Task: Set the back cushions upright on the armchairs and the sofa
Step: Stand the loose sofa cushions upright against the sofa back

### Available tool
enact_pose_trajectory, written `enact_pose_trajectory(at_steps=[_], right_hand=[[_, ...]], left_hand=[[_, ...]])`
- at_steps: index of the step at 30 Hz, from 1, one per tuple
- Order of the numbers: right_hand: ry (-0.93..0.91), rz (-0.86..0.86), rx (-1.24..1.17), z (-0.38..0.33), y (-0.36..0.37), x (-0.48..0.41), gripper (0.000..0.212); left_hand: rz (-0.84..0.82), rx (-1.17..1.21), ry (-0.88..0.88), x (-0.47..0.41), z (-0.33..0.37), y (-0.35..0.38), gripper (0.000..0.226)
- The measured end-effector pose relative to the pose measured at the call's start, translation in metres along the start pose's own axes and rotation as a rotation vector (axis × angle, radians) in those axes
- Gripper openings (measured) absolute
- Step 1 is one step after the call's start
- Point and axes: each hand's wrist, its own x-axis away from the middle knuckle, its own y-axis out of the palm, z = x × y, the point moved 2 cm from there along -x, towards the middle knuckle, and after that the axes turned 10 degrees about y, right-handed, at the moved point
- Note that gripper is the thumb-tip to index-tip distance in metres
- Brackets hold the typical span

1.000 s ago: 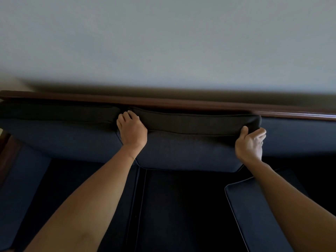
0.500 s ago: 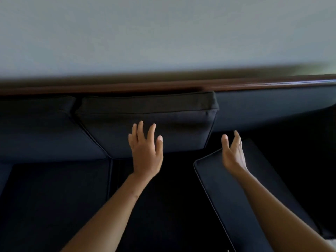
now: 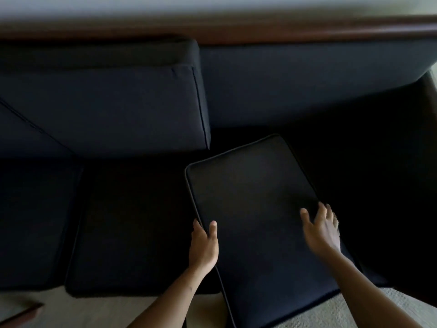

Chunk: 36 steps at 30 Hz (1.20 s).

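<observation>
A dark navy sofa (image 3: 307, 74) with a brown wooden top rail fills the view. One back cushion (image 3: 113, 102) stands upright against the backrest in the middle. Another dark back cushion (image 3: 255, 209) lies flat and askew on the right seat, its near end hanging over the seat's front edge. My left hand (image 3: 203, 247) touches this flat cushion's left edge, thumb on top and fingers along the side. My right hand (image 3: 320, 227) hovers with fingers spread at the cushion's right edge, slightly blurred.
A further upright cushion (image 3: 21, 133) shows at far left. Seat cushions (image 3: 132, 228) lie below. The bare backrest (image 3: 307, 74) shows behind the flat cushion. Pale carpet (image 3: 354, 311) lies in front; a brown wooden corner (image 3: 19, 313) sits at lower left.
Both hands let go of the upright middle cushion and came down and right to the flat cushion. The view tilted down and shifted right.
</observation>
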Motion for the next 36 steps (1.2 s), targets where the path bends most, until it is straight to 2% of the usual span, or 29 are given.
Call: enact_pose_trajectory(at_steps=[4,7,12,17,23,25,28,30,33,36], right_hand=[[-0.005,0.026,0.050,0.032,0.006,-0.031,0.082],[0.019,0.007,0.067,0.044,0.004,-0.053,0.093],[0.091,-0.151,0.014,0.047,-0.001,-0.078,0.123],[0.121,-0.149,-0.011,0.043,-0.006,-0.063,0.128],[0.088,-0.134,-0.073,0.043,-0.029,-0.021,0.103],[0.100,-0.179,-0.119,0.042,-0.040,-0.007,0.105],[0.212,-0.312,-0.223,0.043,-0.052,0.020,0.126],[0.279,-0.414,-0.296,0.044,-0.055,0.046,0.122],[0.345,-0.551,-0.407,0.046,-0.055,0.082,0.103],[0.405,-0.661,-0.538,0.050,-0.055,0.116,0.087]], left_hand=[[0.253,0.073,-0.022,-0.005,-0.010,0.043,0.081],[0.386,-0.013,0.033,-0.011,-0.016,0.052,0.094],[0.467,-0.165,0.093,-0.022,-0.035,0.058,0.091],[0.475,-0.165,0.139,-0.030,-0.042,0.056,0.092],[0.378,-0.070,0.128,-0.032,-0.047,0.042,0.098],[0.322,0.047,-0.008,-0.035,-0.053,0.030,0.103],[0.222,0.368,-0.284,-0.027,-0.057,0.005,0.112],[0.081,0.536,-0.342,-0.016,-0.057,-0.013,0.114],[-0.124,0.567,-0.321,-0.002,-0.050,-0.048,0.100],[-0.240,0.450,-0.284,0.017,-0.030,-0.096,0.072]])
